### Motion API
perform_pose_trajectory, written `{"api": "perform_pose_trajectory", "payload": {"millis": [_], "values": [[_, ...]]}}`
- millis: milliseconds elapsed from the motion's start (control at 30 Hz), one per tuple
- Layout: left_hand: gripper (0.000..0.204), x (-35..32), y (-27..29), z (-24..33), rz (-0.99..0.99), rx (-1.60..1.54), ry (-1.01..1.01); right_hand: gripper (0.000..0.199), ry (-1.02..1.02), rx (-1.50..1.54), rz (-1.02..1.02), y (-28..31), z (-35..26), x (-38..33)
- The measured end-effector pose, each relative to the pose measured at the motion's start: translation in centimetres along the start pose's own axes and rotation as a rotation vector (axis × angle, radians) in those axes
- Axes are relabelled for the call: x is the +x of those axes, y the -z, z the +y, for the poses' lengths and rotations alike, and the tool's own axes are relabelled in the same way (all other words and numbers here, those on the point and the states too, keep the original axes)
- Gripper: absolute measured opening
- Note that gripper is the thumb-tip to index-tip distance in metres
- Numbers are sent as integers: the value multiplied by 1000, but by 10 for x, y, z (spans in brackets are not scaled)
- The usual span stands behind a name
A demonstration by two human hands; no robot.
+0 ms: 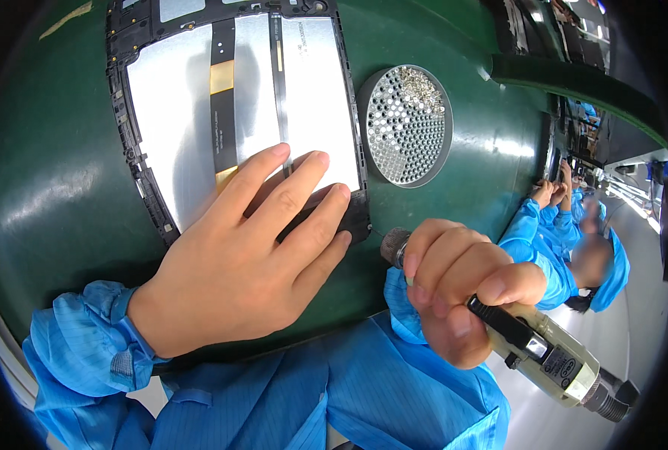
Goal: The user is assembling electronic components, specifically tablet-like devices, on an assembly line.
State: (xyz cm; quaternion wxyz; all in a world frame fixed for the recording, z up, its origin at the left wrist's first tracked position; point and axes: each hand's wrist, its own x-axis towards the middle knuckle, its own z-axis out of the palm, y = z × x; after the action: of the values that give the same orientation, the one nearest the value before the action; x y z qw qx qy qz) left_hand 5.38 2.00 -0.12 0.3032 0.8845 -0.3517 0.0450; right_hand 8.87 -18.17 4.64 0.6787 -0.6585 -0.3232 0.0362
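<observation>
My left hand (pixel 247 255) lies flat, fingers spread, on the near right corner of an opened tablet assembly (pixel 176 112), a black frame around silver metal panels with a black and gold flex strip down the middle. My right hand (pixel 457 289) is closed around an electric screwdriver (pixel 532 345). Its metal nose points left toward the frame's near right corner, just beside my left fingertips. The bit tip is thin and hard to make out.
A round perforated screw tray (pixel 406 124) holding several small silver screws sits on the green mat (pixel 49 195) right of the tablet. Other workers in blue smocks (pixel 555 240) sit along the bench to the right. My blue sleeves fill the lower edge.
</observation>
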Motion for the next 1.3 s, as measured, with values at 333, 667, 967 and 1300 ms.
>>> {"api": "perform_pose_trajectory", "payload": {"millis": [333,667,967,1300], "values": [[24,-2,3,1,10,14,-30,32,13,54,-19,9,-2,3],[24,1,0,0,47,9,-29,34,76,165,431,39,40,39],[23,2,1,-1,42,-6,-24,31,98,147,427,34,52,48],[21,2,2,-2,39,-15,-27,30,92,127,439,32,54,51]]}}
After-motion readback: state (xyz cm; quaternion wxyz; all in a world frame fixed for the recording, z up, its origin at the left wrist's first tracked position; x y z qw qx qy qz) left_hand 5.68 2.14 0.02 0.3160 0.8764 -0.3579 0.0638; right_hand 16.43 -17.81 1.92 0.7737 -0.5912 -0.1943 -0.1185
